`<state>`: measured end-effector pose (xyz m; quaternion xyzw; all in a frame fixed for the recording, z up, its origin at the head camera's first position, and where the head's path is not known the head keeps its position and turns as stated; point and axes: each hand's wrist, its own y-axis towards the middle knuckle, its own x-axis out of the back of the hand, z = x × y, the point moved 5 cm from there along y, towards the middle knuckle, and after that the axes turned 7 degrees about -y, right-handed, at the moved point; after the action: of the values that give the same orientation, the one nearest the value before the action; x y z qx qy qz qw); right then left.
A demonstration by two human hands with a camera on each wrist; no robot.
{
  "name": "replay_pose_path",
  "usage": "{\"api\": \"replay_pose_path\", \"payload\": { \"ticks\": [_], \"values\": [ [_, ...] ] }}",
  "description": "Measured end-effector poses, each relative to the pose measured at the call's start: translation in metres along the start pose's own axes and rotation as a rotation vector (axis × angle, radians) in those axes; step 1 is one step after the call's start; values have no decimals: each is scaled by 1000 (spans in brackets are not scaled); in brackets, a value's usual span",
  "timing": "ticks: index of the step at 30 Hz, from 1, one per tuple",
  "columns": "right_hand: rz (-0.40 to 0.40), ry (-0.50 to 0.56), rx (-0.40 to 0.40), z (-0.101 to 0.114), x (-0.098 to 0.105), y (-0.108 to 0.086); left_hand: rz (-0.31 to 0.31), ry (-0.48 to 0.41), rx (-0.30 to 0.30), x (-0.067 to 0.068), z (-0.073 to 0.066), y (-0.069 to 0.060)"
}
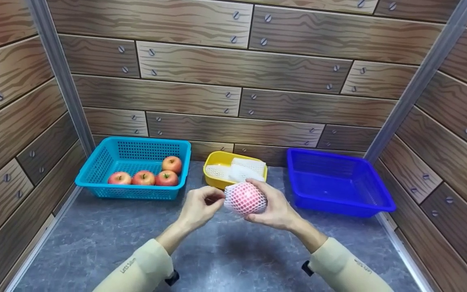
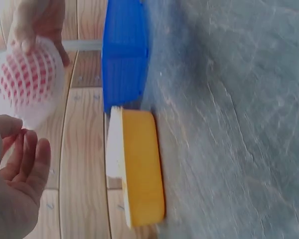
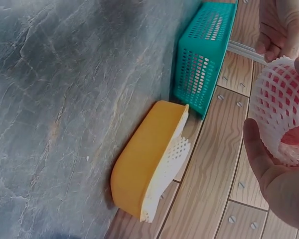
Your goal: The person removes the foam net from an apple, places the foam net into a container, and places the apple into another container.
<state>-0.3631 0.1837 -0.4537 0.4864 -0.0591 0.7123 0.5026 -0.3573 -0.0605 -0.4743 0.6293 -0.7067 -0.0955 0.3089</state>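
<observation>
A red apple [image 1: 246, 198] sits inside a white foam net sleeve [image 3: 269, 107], held up over the table in front of the yellow tub. My right hand [image 1: 276, 207] grips the sleeved apple from the right, thumb below and fingers above. At the sleeve's left end, the thumb and forefinger of my left hand [image 1: 200, 207] pinch the net's edge. Through the sleeve's open end in the right wrist view, part of the bare apple shows. The yellow tub [image 1: 213, 182] holds several flat white foam nets [image 1: 247, 168].
On the left stands a teal perforated basket [image 1: 132, 192] with several bare apples [image 1: 143, 177] in it. A blue plastic bin [image 1: 335, 205] stands on the right. Wood-patterned walls [image 1: 233, 61] enclose the grey table [image 1: 233, 259] at the back and sides.
</observation>
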Motion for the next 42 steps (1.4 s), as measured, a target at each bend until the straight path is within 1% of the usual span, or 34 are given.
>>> {"api": "replay_pose_path", "payload": {
  "ticks": [4,6,10,13,15,17,20,23,25,27,30,34,38,42],
  "values": [
    [16,-17,2,1,-2,0,9,-85,-75,-7,-10,-4],
    [26,-22,2,1,-3,-1,10,-113,-104,-9,-13,-6],
    [46,-13,4,1,-6,-2,10,-117,-175,-13,-20,-11],
    [48,-6,15,2,-7,-2,21,-114,-200,-19,-23,-13],
    [49,-10,24,3,-7,-3,41,-121,-186,-23,-23,-14],
    [62,-12,28,3,-8,-3,65,-131,-159,-28,-21,-15],
    [96,-8,22,4,-12,-5,114,-167,-91,-33,-17,-18],
    [117,5,36,6,-15,-6,157,-175,-27,-38,-13,-21],
    [122,13,64,7,-16,-6,180,-150,0,-41,-12,-22],
    [123,21,92,9,-18,-6,189,-110,20,-43,-11,-23],
    [130,26,118,12,-20,-7,171,-74,45,-44,-9,-23],
    [131,-8,129,14,-20,-9,116,-85,69,-42,-7,-24],
    [105,-38,154,13,-17,-12,71,-93,78,-37,-7,-25],
    [84,-32,219,12,-15,-14,55,-97,92,-33,-6,-26]
  ]
}}
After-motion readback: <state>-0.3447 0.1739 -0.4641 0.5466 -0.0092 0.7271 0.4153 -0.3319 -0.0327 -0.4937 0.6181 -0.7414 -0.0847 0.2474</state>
